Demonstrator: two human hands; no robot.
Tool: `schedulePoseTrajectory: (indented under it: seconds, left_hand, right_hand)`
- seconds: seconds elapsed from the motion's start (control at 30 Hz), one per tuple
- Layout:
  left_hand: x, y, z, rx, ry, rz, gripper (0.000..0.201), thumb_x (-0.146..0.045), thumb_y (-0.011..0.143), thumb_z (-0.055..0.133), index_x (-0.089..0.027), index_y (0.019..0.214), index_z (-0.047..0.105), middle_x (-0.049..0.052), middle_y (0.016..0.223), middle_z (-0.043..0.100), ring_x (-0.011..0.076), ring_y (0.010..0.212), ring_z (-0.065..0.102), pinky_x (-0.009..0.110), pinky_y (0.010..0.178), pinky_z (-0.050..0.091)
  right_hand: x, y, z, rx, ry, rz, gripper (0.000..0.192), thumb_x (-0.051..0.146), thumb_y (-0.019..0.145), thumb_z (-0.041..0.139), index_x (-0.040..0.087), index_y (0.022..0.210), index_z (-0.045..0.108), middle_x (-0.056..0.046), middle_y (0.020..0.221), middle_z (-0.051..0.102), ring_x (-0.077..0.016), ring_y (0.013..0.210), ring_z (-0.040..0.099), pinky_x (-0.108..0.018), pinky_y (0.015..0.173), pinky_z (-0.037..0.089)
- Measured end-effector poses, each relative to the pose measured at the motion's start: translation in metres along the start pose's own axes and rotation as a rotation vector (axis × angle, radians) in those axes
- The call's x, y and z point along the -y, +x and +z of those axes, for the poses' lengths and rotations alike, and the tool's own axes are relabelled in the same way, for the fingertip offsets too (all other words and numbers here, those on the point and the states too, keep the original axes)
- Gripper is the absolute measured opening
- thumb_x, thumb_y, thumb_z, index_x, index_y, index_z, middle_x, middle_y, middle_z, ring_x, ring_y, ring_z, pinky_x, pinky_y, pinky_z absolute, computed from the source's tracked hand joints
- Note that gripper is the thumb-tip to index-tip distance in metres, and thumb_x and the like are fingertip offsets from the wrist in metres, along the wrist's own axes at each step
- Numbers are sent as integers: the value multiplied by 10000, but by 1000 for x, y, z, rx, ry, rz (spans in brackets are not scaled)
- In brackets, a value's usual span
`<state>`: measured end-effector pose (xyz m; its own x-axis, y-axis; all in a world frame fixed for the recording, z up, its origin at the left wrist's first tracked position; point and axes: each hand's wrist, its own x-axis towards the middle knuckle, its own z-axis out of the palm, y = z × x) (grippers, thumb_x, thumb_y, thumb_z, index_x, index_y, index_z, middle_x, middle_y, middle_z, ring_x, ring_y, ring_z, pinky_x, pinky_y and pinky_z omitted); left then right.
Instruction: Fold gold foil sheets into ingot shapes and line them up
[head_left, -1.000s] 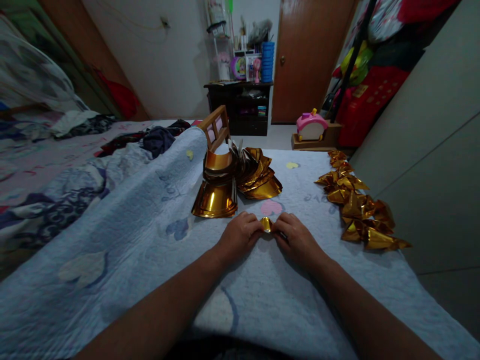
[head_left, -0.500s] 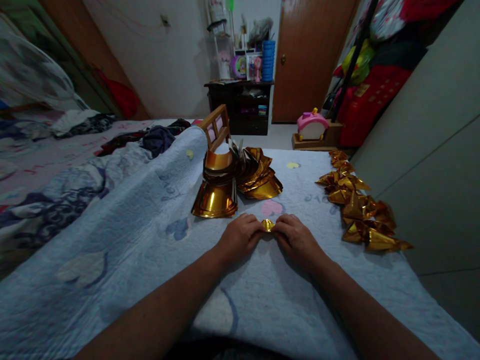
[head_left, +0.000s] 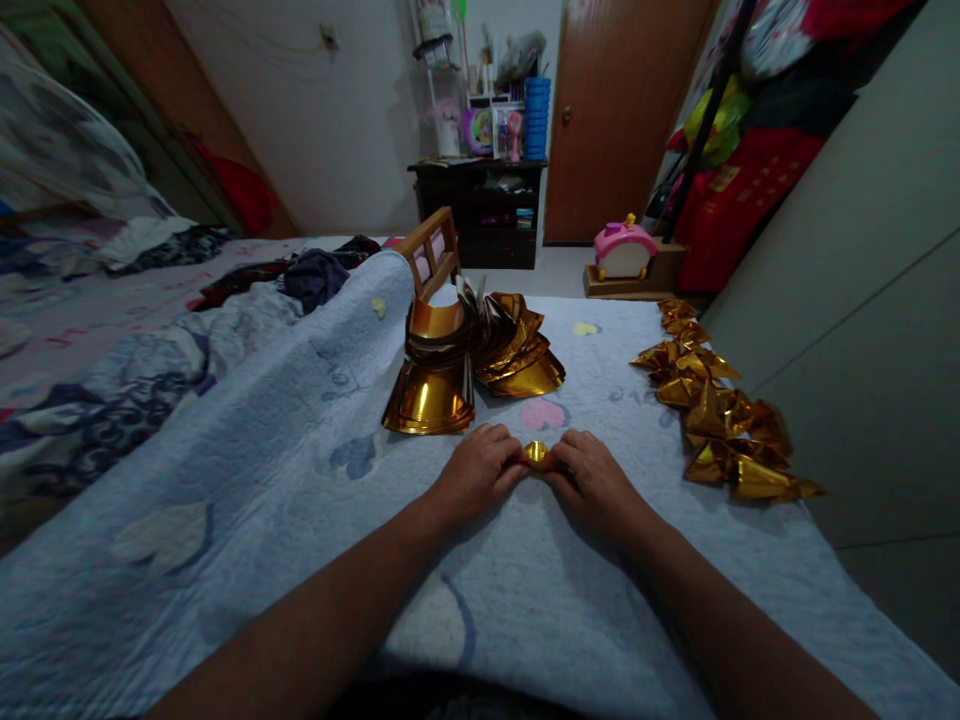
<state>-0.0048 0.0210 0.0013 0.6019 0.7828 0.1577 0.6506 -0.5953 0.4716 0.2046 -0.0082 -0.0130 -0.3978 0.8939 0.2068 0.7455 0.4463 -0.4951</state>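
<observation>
Between my two hands is a small piece of gold foil paper (head_left: 536, 456), its shiny middle showing and its ends hidden under my fingers. My left hand (head_left: 481, 466) pinches its left end, and my right hand (head_left: 592, 472) pinches the right end. Both hands rest low over the blue quilt (head_left: 517, 600). Just beyond them lie fanned stacks of curved gold foil sheets (head_left: 431, 395). Along the quilt's right side runs a pile of folded, pointed gold foil pieces (head_left: 720, 410).
A small wooden rail (head_left: 435, 250) stands behind the foil stacks. On the left is a bed with rumpled clothes (head_left: 319, 280). A dark cabinet (head_left: 480, 215), a brown door (head_left: 622, 120) and a pink toy (head_left: 625, 245) are at the back. A pale panel (head_left: 862, 300) borders the right.
Both hands keep their hold on the foil piece, with only slight finger movement. The foil's visible middle looks a little rounder. The stacks and the pile are unchanged.
</observation>
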Motion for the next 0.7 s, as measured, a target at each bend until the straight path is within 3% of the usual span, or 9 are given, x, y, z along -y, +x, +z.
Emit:
schedulePoseTrajectory:
  seconds: [0.17,0.53,0.7]
  left_hand:
    - [1,2,1,2,-62,33,47,-210,905,676,-177,900,707,39,864,651,209,888,566,331,817,420]
    - [-5,5,7,-24,71,-79,159,-276,957,596,-175,844,641,48,858,655,220,873,577,345,808,425]
    - [-9,6,6,-50,53,-155,112,-284,936,623,-179,970,640,50,887,682,225,863,596,353,802,429]
  right_hand:
    - [0,2,0,41,-32,26,79,156,927,572,178,897,641,-47,880,618,-209,868,517,-342,795,359]
    - [12,8,-3,39,-142,207,154,214,957,558,176,874,683,-70,897,650,-222,886,558,-335,799,340]
    - [17,10,-3,17,-204,262,136,225,952,578,176,863,669,-88,906,670,-245,878,571,-348,771,321]
